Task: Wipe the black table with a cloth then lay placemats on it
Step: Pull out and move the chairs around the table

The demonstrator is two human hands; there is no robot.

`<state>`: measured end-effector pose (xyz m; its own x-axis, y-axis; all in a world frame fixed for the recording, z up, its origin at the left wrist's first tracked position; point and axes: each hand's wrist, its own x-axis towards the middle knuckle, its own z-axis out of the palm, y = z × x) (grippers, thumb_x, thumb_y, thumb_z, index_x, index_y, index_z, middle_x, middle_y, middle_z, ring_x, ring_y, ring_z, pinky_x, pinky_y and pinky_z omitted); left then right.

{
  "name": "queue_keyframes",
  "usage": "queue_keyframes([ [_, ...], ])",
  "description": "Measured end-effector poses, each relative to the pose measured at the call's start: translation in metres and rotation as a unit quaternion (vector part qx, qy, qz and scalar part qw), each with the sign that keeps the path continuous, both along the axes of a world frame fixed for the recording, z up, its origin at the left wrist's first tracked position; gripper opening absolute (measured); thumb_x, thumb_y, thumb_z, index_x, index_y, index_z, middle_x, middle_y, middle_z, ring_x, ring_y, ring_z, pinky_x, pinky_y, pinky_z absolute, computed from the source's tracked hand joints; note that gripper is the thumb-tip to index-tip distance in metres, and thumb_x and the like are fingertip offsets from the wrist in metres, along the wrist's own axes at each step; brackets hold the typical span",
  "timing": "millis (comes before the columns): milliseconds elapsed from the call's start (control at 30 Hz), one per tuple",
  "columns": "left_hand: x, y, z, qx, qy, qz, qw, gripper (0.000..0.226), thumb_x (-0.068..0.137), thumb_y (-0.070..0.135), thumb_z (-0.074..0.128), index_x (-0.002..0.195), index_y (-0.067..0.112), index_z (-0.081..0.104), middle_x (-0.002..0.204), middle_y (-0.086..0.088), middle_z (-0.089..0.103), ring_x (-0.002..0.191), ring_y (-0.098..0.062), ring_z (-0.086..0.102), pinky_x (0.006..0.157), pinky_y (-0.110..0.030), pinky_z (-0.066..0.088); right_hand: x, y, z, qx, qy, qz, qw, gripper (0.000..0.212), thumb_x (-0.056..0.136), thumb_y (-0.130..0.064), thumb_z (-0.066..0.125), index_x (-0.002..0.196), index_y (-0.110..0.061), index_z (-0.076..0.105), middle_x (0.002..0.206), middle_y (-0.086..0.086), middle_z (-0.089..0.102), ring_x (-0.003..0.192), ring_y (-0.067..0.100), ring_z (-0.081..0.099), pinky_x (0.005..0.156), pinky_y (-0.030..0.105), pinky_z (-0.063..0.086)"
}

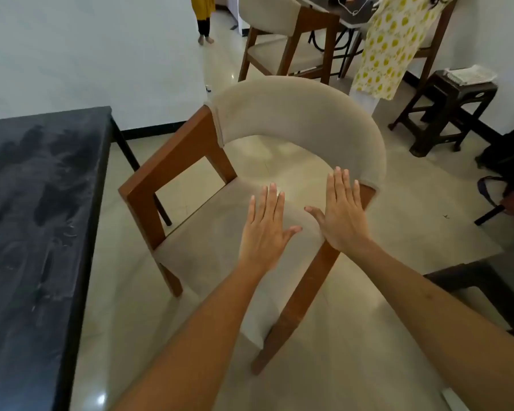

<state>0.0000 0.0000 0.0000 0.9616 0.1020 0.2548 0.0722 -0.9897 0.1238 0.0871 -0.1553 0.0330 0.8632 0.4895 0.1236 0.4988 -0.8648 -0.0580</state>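
Presently: left hand (264,226) and right hand (343,212), each grip spread flat, fingers straight, holding nothing, extended above an upholstered chair (294,114), likely a starting pose. Black tabletop (36,203) at left, dusty and smeared, unwiped. Cloth and placemats: not in view. Chair stands just beside the tabletop, probably hindering access. Beyond: second chair (279,31), dark stool (454,108).

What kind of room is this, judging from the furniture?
Probably a dining area in a home: a black table, an upholstered wooden chair beside it, and a second matching chair at another table farther back, on a glossy tiled floor.
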Motion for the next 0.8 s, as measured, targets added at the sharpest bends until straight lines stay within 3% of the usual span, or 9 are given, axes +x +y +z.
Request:
queue_keyframes([
  [100,0.017,-0.013,-0.007,-0.055,0.022,-0.004,0.998,0.085,0.091,0.067,0.010,0.151,0.006,0.012,0.159,-0.016,0.006,0.148,-0.027,0.001,0.120,-0.042,0.009,0.019,-0.011,-0.016,-0.032,0.076,0.037,0.996,0.092,0.091,-0.068,0.014,0.153,-0.001,0.000,0.161,0.017,0.000,0.150,0.026,-0.005,0.118,0.037,-0.009],
  [167,0.024,-0.024,-0.012,-0.098,0.050,-0.040,0.993,0.087,0.089,0.068,0.013,0.151,0.007,0.007,0.160,-0.013,0.001,0.148,-0.023,-0.002,0.121,-0.040,0.006,0.024,-0.020,-0.025,-0.100,0.058,0.108,0.987,0.103,0.084,-0.076,-0.005,0.153,0.000,0.012,0.160,0.016,0.016,0.149,0.026,0.010,0.118,0.037,-0.008],
  [233,0.025,-0.034,-0.009,-0.161,0.093,-0.086,0.979,0.091,0.085,0.072,0.016,0.152,0.011,0.003,0.160,-0.009,-0.003,0.148,-0.019,-0.002,0.121,-0.038,0.007,0.027,-0.025,-0.022,-0.124,0.062,0.167,0.976,0.111,0.078,-0.080,-0.009,0.151,-0.003,0.024,0.157,0.014,0.029,0.147,0.024,0.020,0.118,0.036,-0.006],
  [300,0.019,-0.041,-0.005,-0.224,0.136,-0.110,0.959,0.095,0.083,0.074,0.023,0.152,0.013,0.001,0.161,-0.005,-0.004,0.148,-0.017,0.001,0.120,-0.037,0.010,0.034,-0.032,-0.012,-0.120,0.102,0.214,0.964,0.103,0.081,-0.081,0.010,0.150,-0.007,0.031,0.154,0.010,0.035,0.145,0.020,0.024,0.118,0.034,-0.005],
  [400,0.008,-0.052,0.005,-0.273,0.191,-0.123,0.935,0.101,0.082,0.068,0.050,0.152,0.016,-0.001,0.161,-0.005,0.005,0.146,-0.022,0.013,0.116,-0.036,0.019,0.043,-0.037,-0.001,-0.179,0.147,0.297,0.926,0.092,0.081,-0.077,0.043,0.147,-0.013,0.038,0.151,0.007,0.040,0.144,0.017,0.024,0.118,0.034,-0.008],
  [500,-0.002,-0.064,0.001,-0.284,0.252,-0.108,0.919,0.108,0.076,0.059,0.066,0.151,0.017,0.001,0.152,-0.011,0.031,0.133,-0.028,0.041,0.108,-0.039,0.037,0.044,-0.037,0.005,-0.244,0.151,0.326,0.901,0.093,0.070,-0.084,0.049,0.133,-0.016,0.056,0.138,0.003,0.053,0.137,0.020,0.034,0.117,0.036,0.004],
  [600,-0.010,-0.076,-0.009,-0.311,0.311,-0.030,0.897,0.097,0.080,0.045,0.068,0.150,0.019,0.006,0.124,-0.011,0.059,0.102,-0.027,0.063,0.090,-0.039,0.051,0.040,-0.032,0.010,-0.283,0.133,0.343,0.886,0.083,0.065,-0.085,0.055,0.114,-0.019,0.064,0.116,-0.003,0.062,0.115,0.020,0.049,0.108,0.034,0.023],
  [700,-0.016,-0.084,-0.009,-0.344,0.304,0.018,0.888,0.065,0.082,0.031,0.068,0.135,0.014,0.034,0.105,-0.007,0.063,0.087,-0.025,0.064,0.078,-0.034,0.053,0.031,-0.035,0.004,-0.308,0.059,0.374,0.873,0.070,0.068,-0.073,0.065,0.113,-0.019,0.059,0.115,-0.003,0.062,0.108,0.019,0.052,0.104,0.033,0.032],
  [800,-0.019,-0.085,-0.002,-0.383,0.308,0.029,0.871,0.058,0.081,0.023,0.068,0.131,0.015,0.039,0.103,-0.008,0.062,0.084,-0.024,0.061,0.074,-0.031,0.050,0.027,-0.035,0.002,-0.319,0.002,0.395,0.862,0.062,0.074,-0.067,0.064,0.110,-0.017,0.058,0.112,0.000,0.064,0.102,0.021,0.057,0.099,0.033,0.038],
])
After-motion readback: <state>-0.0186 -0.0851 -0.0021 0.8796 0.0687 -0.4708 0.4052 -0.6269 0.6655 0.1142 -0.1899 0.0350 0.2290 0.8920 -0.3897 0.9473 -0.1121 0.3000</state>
